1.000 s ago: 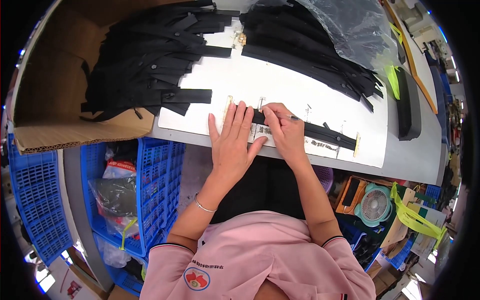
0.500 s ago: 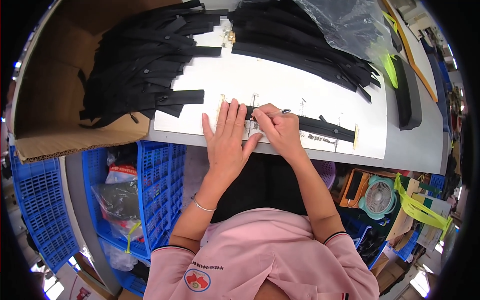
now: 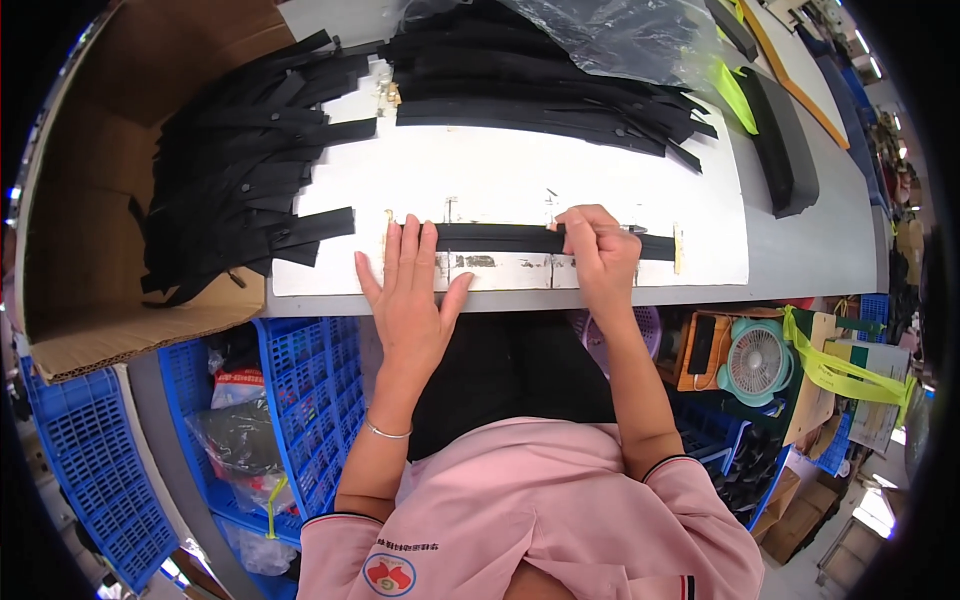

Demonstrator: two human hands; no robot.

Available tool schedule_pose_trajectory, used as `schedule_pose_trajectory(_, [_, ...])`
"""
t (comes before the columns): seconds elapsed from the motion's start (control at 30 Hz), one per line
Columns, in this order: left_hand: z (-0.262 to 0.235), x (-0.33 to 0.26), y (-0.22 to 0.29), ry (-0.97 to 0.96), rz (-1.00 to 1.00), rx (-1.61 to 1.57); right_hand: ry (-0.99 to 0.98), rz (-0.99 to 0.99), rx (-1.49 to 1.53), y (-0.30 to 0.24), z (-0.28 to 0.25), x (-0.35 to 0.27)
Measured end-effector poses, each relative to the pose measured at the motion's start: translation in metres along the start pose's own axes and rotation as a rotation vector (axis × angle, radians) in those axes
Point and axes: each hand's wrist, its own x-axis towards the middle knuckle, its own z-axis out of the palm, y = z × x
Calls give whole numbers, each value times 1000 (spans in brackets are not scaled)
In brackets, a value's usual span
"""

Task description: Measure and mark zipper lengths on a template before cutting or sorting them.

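A long black zipper strip (image 3: 500,238) lies flat along the front of a white board (image 3: 520,175) on the grey table. My left hand (image 3: 410,290) lies flat with fingers spread, pressing down the strip's left end. My right hand (image 3: 598,255) pinches the strip toward its right part, fingers curled over it. The strip's right end (image 3: 655,246) sticks out past my right hand.
A heap of black zipper strips (image 3: 240,170) fills an open cardboard box (image 3: 90,200) at left. Another pile (image 3: 540,85) lies at the back under a clear plastic bag (image 3: 620,35). Blue crates (image 3: 300,400) stand below the table, a small teal fan (image 3: 755,360) at right.
My right hand has slid to the right along the strip, away from my left hand, which still presses the left end. The strip now lies stretched out straight.
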Motion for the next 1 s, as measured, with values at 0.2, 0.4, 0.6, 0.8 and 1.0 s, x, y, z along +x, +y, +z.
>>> schedule_pose_trajectory(0.2, [-1, 2, 5, -14, 3, -6, 14, -15, -92, 23, -10, 1])
schedule_pose_trajectory(0.4, [1, 7, 51, -60, 130, -109, 9, -24, -117, 18, -6, 2])
schedule_pose_trajectory(0.6, [22, 7, 67, -126, 194, -87, 28, -86, -177, 26, -8, 1])
schedule_pose_trajectory(0.8, [23, 7, 66, -103, 208, -41, 43, -100, -179, 24, -7, 0])
schedule_pose_trajectory(1.0, [24, 8, 66, -84, 206, -49, -54, -150, -201, 29, -15, 1])
